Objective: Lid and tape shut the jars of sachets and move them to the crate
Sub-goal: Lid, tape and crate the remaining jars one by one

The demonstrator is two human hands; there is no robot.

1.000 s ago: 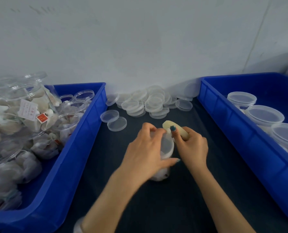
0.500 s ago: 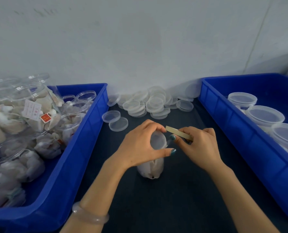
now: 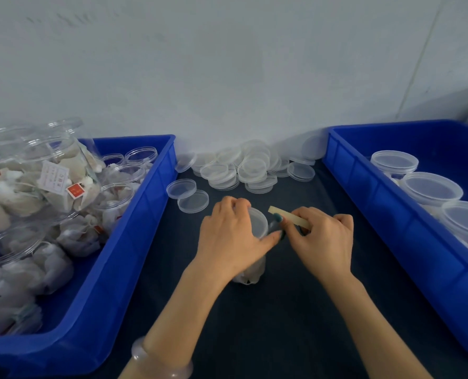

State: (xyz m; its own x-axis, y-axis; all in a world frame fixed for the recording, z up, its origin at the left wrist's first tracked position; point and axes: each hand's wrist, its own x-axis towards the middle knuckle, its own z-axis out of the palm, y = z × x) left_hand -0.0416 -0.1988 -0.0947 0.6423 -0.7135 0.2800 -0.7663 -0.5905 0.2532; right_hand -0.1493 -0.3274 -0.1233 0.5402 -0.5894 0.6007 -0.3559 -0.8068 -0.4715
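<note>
taping in progress mid-table (image 3: 282, 324): left hand (image 3: 227, 236) grips the lidded jar (image 3: 257, 224), right hand (image 3: 323, 237) pinches the tape (image 3: 287, 218) (three finished jars (image 3: 432, 188) fill the right crate (image 3: 364, 192); open jars (image 3: 118, 198) wait in the left crate (image 3: 134, 242)).

Single view, worn on the head. Looks forward and down from close above a dark surface (image 3: 282, 324). Faces a pale wall (image 3: 227, 64), which fills the upper part of the frame. Centres on the left hand (image 3: 227, 236) wrapped round a jar (image 3: 257, 222) and the right hand (image 3: 325, 242) pinching a tape roll (image 3: 290, 218). Catches both forearms at the bottom edge. Takes in the left blue crate (image 3: 134, 242) and the right blue crate (image 3: 377, 214), each cut off by the frame border. Bows straight edges outward, as a wide lens does.
</note>
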